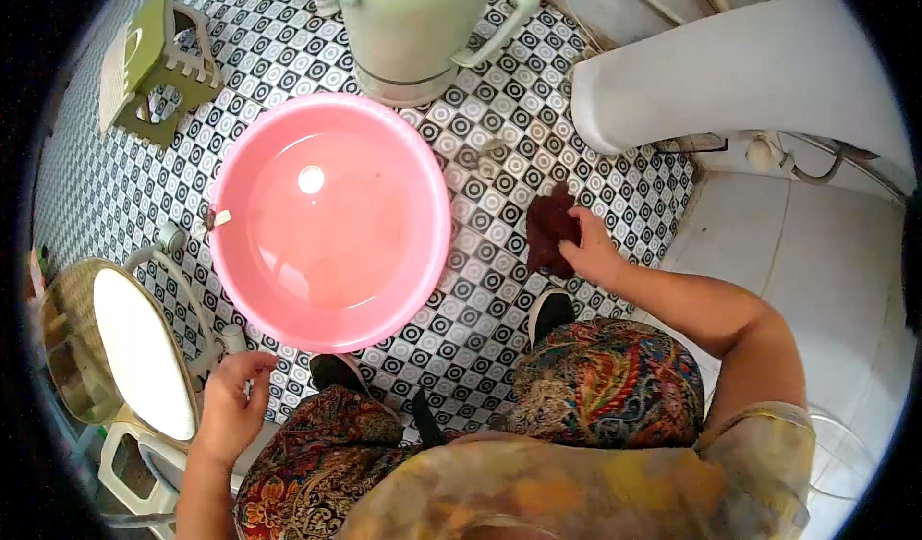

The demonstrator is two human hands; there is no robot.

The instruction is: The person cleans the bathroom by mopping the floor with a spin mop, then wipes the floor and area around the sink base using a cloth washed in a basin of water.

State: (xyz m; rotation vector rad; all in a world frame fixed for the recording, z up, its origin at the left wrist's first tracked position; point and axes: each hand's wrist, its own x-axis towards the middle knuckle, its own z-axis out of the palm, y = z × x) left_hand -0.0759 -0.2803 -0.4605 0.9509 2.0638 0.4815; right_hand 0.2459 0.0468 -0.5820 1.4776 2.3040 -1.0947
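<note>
My right hand (595, 252) grips a dark maroon cloth (551, 228), which hangs crumpled over the patterned floor to the right of the basin. The large pink basin (434, 170) stands in front of me with clear water inside. My left hand (235, 401) is at the lower left, near the basin's front edge and apart from it. Its fingers are loosely curled with a gap to the thumb, and nothing shows between them.
A tall pale green container (408, 26) with handles stands behind the basin. A green and cream slatted stool (158, 74) is at the back left. A chair with a white oval pad (142, 353) is at left. A white curved fixture (730, 74) juts in from the right wall.
</note>
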